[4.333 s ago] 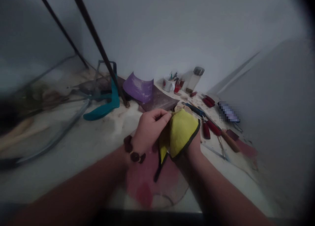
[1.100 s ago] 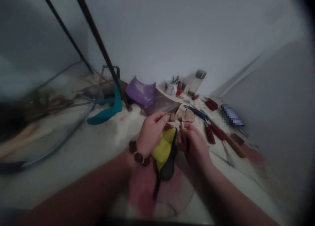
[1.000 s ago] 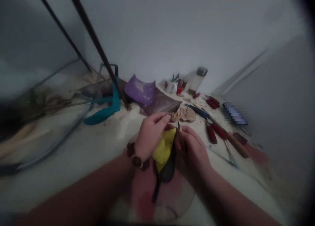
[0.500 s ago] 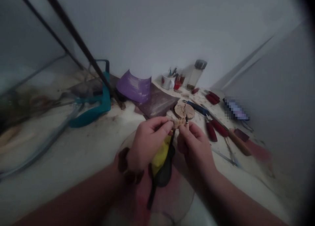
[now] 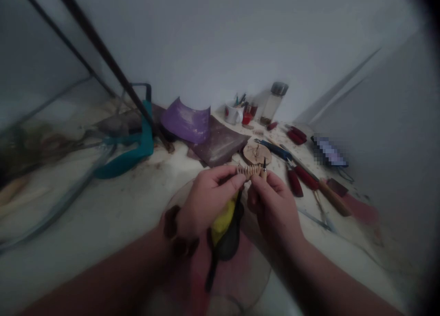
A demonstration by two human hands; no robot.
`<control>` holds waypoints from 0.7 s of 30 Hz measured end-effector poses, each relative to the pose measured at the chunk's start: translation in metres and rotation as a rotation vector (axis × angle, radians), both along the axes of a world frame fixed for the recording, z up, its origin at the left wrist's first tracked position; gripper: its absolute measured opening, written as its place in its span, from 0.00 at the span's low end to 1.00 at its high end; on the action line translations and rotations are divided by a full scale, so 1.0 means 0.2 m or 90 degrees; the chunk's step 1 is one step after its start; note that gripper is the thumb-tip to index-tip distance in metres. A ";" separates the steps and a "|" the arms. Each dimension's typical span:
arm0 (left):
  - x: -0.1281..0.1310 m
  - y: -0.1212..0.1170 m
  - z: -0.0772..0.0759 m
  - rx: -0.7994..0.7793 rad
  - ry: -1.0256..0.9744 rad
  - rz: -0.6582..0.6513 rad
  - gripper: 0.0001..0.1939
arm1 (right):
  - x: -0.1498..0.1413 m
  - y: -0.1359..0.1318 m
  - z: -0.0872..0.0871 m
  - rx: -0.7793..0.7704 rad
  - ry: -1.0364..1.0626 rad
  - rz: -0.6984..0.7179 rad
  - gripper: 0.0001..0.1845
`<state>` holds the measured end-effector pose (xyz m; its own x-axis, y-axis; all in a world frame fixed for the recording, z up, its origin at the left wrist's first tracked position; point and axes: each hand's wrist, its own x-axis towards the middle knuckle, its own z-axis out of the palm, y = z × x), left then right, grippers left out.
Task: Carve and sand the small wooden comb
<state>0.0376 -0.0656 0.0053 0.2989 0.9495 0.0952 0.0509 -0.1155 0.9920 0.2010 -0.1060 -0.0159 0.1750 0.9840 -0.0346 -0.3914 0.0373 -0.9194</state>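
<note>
Left hand (image 5: pixel 205 211): fingers (image 5: pixel 228 178) pinch ribbed wooden carving (image 5: pixel 248 170) above yellow cloth (image 5: pixel 222 229) | Right hand (image 5: pixel 275 210): fingers (image 5: pixel 271 180) pinch small carving tool (image 5: pixel 264 169), tip just beside carving | Risk: tool slip could nick left fingers; loose pinch could drop carving

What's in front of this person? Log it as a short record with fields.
Left grip: pinches a notched wooden carving
Right grip: pinches a small carving tool, dark tip up
Below the hands: yellow cloth with black edging
Left wrist: beaded bracelet
Nearest on bench: wood slice, red-handled tools
</note>
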 end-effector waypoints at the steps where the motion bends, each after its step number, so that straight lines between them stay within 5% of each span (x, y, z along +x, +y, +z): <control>1: 0.00 0.00 0.00 0.004 0.006 0.002 0.11 | 0.00 0.00 0.00 0.002 -0.001 0.000 0.20; 14: 0.00 -0.03 0.05 0.163 0.123 0.018 0.09 | -0.04 -0.01 0.06 -0.016 0.033 -0.009 0.20; 21: 0.00 -0.04 0.05 0.168 0.153 0.067 0.12 | -0.06 -0.03 0.07 -0.019 0.010 -0.025 0.20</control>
